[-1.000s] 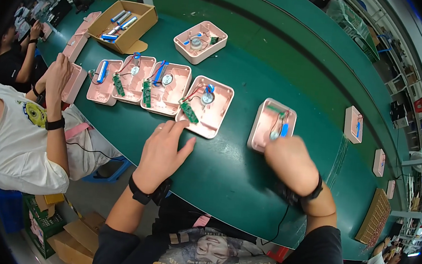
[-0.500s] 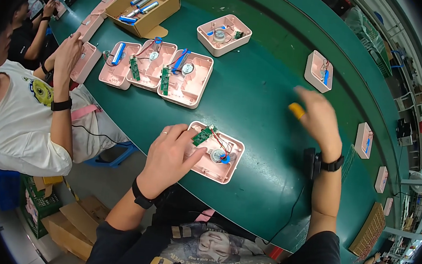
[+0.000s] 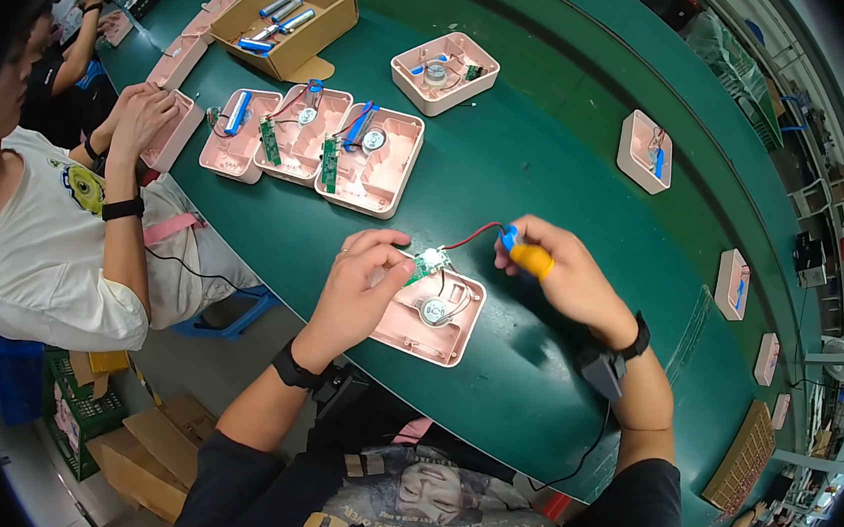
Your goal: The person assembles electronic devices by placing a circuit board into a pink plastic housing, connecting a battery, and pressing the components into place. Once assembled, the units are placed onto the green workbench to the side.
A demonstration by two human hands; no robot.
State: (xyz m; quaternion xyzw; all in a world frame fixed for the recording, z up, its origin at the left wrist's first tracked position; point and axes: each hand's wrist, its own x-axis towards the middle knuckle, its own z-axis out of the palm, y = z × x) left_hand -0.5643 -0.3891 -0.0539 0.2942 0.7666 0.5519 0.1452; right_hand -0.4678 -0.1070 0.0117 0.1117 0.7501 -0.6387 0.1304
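Observation:
A pink plastic housing lies on the table in front of me, with a round silver speaker inside. Over its far edge, a small green circuit board is tilted up, pinched at its left side by the thumb and fingers of my left hand. To the right and a little farther off, my right hand grips a blue battery, mostly covered by the fingers. A red wire stretches from the battery to the board. One right finger wears a yellow finger cot.
Three pink housings with boards and batteries stand together at the left, below a cardboard box of batteries. More housings sit along the far strip and right side. A co-worker's hands work at the left. A wooden grid tray lies right.
My right hand has come in from the far right and taken hold of the blue battery, lifting it out of the housing. My left hand now pinches the circuit board, which is raised.

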